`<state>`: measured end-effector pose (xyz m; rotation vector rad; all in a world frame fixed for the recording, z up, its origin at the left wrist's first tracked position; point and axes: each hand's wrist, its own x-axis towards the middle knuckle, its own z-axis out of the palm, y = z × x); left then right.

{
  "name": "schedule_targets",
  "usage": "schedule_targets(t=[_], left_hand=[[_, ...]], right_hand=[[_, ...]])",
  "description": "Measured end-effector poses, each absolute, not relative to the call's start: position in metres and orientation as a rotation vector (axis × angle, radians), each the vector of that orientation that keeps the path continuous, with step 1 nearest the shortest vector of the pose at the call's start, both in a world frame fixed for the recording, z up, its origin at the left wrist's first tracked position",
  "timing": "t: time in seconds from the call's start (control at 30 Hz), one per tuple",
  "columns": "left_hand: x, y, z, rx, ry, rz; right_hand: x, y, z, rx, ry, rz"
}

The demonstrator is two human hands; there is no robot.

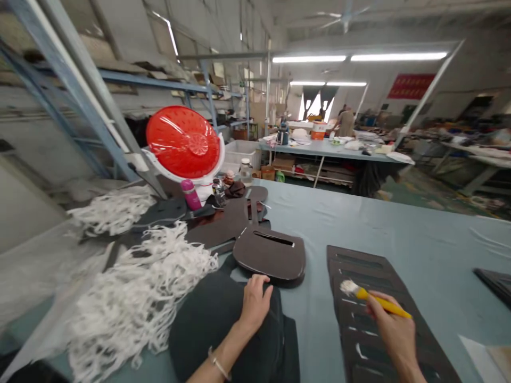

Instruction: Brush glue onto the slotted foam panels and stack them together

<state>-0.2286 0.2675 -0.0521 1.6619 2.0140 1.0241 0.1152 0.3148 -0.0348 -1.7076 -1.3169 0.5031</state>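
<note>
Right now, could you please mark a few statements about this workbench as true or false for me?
1. The right hand holds a yellow-handled brush. True.
2. The left hand holds a pair of scissors. False: it holds nothing and rests on a dark sheet.
3. The brush's bristles are over the row of dark pieces. True.
4. The fan has a blue grille. False: the grille is red.
5. The white strips lie to the right of the brush. False: they are heaped at the left side of the table, left of both hands.
</note>
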Motion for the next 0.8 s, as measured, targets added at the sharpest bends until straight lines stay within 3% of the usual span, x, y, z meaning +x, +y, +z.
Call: schedule_targets(t=[0.13, 0.33, 0.47, 0.63, 0.8], left_hand=[[-0.263, 0.298, -0.065, 1.912, 2.028, 0.938], [-0.287, 0.323, -0.102, 2.003, 2.091, 0.824], [-0.287, 0.329, -0.115, 1.984, 2.165, 0.851], [-0.289, 0.329, -0.12, 2.017, 2.23, 0.869], [-0.291, 0.331, -0.113, 2.035, 2.255, 0.824]], right_hand=[[-0.068, 0.369, -0.012, -1.396, -1.365, 0.986], [-0.24, 0.411, -0.027, -1.213, -1.505, 1.257], [-0.283, 0.441, -0.048, -1.176, -1.663, 1.331], [-0.309, 0.496, -0.055, -1.371, -1.42, 1.008], [-0.285, 0.52, -0.059, -1.476, -1.304, 0.929]])
